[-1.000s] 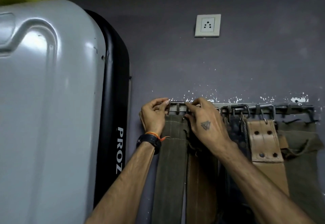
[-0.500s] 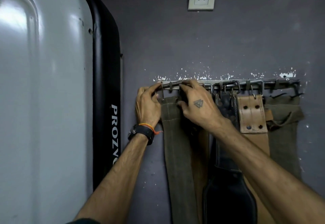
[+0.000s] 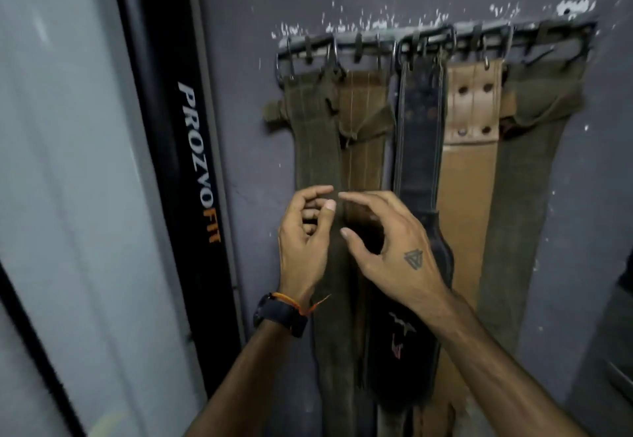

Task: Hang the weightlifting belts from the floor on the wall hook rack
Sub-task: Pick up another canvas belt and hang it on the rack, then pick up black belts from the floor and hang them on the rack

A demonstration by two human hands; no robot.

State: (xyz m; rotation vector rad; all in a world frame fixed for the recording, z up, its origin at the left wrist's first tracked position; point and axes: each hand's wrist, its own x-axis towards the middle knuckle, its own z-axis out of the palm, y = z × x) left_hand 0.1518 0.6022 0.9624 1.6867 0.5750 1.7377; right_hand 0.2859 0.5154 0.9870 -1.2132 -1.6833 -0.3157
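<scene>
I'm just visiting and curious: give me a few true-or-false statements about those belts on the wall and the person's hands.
1. Several belts hang from the wall hook rack. True.
2. The black belt hangs at the far left. False: the olive belt does.
3. The right hand bears a triangle tattoo. True.
4. The left hand grips a hook. False: it is open, well below the rack.

Dim indoor light, soft pale sheen on the grey panel (image 3: 68, 162) at nine o'clock, motion blur smearing the hook rack (image 3: 435, 42) toward one o'clock, wide-angle bending at the edges, corners murky, belts' lower ends lost in shadow
</scene>
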